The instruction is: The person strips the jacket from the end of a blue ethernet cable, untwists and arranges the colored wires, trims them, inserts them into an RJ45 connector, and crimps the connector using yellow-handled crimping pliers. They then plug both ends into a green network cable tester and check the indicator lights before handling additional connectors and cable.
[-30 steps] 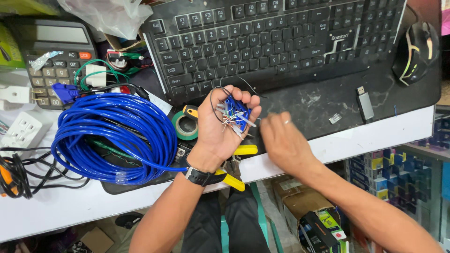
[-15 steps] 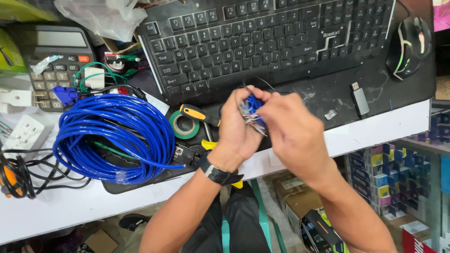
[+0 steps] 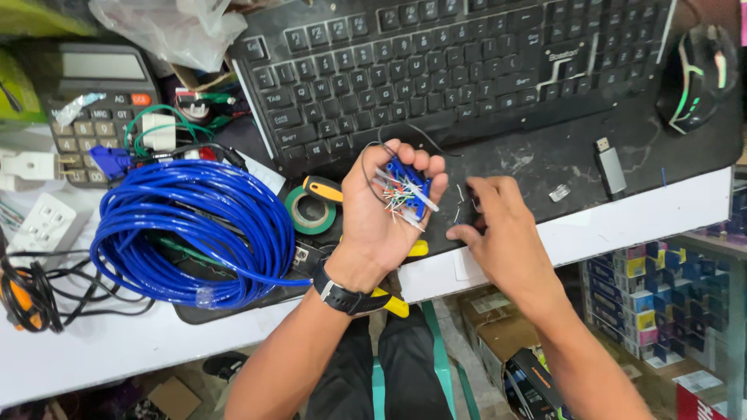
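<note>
Calculator screen (image 3: pixel 92 65): grey-green rectangular display, far left on the table (image 3: pixel 117 350). Clear plastic bag (image 3: pixel 175 27): crumpled, at the far edge, just right of the calculator. Small boxes (image 3: pixel 650 299): stacked rows in blue, yellow and red, behind glass below the table edge at the near right. Cardboard cartons (image 3: pixel 486 323): brown, on the floor beneath the table. Dark package (image 3: pixel 533 385): black with an orange stripe, near the cartons. Green package (image 3: pixel 19 97): partly visible at the far left edge.
</note>
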`<state>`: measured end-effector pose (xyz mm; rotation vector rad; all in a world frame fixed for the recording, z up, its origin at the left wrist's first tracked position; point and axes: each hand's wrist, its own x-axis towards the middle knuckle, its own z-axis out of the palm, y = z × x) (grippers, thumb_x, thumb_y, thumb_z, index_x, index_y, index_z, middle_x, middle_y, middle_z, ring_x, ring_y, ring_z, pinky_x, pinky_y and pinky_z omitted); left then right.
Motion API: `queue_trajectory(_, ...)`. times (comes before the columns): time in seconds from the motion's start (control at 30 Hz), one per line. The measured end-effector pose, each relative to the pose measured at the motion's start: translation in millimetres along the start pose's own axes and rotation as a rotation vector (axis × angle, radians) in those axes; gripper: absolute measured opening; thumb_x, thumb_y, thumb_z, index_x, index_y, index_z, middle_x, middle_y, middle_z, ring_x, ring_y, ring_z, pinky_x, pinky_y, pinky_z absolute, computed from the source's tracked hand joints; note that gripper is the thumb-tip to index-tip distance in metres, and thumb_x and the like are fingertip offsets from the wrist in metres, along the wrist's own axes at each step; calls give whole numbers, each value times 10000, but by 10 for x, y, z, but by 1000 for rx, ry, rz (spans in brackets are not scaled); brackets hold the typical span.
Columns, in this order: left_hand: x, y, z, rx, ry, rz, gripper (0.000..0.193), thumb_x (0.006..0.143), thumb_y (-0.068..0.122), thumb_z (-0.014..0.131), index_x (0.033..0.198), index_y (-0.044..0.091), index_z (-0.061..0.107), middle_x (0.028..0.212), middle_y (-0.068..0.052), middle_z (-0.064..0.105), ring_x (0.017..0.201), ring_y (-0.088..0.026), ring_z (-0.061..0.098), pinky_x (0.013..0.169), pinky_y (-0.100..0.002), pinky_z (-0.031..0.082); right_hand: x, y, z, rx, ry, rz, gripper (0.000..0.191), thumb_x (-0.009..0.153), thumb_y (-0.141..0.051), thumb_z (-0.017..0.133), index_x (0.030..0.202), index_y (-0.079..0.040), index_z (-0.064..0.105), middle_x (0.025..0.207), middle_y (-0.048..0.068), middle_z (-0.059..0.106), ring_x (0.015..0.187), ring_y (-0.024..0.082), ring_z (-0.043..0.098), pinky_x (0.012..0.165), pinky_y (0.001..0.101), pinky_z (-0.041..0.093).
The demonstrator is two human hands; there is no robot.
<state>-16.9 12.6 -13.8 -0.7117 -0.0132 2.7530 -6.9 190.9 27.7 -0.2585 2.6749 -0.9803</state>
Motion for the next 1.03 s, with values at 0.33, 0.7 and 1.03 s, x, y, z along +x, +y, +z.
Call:
queue_trajectory(0.33,2,49,-18,-18,-39,3,256,1021,251,570,857,65,632,893,-67,667,979,-234,684,885,-383,573,145,-81,59,-319,-34,-526,540,672,92,613,1203,16,672,1246,191,634,1120,403,552,915,441,522)
queue_trajectory(0.7,-56,87,-73,-3,8,11,207,1001,231,575,885,70,630,907,-69,672,987,-249,688,899,-403,579,216,254,-41,-431,-218,-810,428,756,-73,610,1151,88,657,1124,159,645,1034,318,612,897,380,533)
queue_trajectory(1.03,-196,28,-52,-47,-6,52,165,983,202,590,888,74,635,909,-78,682,982,-269,697,890,-419,590,118,433,169,-415,-203,-573,266,752,13,591,1018,-1,607,1014,178,591,999,382,572,900,450,488)
